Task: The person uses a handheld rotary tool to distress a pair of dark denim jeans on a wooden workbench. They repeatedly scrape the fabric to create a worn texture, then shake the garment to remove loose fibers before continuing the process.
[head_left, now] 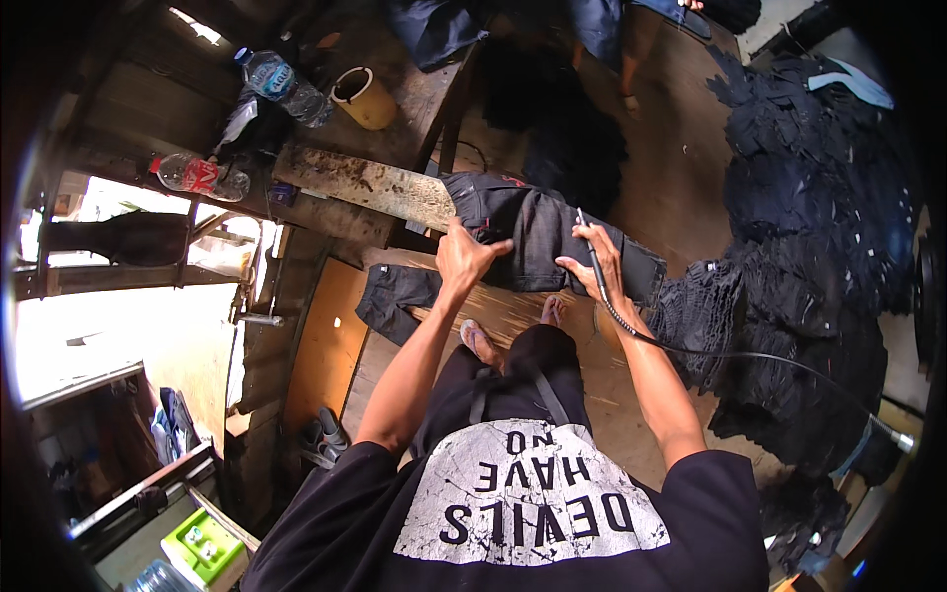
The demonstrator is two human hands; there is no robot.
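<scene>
Black denim jeans (528, 242) are pulled over a long, worn wooden board (370, 187) lying across in front of me. My left hand (471, 259) holds the cloth by the waist end, thumb and forefinger stretched apart over it. Farther along the leg, my right hand (600, 264) grips a slim pen-like handpiece (595, 268), its tip pointing away from me just above the fabric. A dark flexible cable (760, 357) runs from the handpiece off to the right. What the tip touches is too small to tell.
Another dark garment (400, 299) hangs below the board at left. Heaps of black clothes (819, 257) fill the right side. Two plastic bottles, one blue-capped (284, 87) and one red-capped (202, 178), and a yellow cup (365, 101) stand at far left. Other people's legs (631, 64) show beyond.
</scene>
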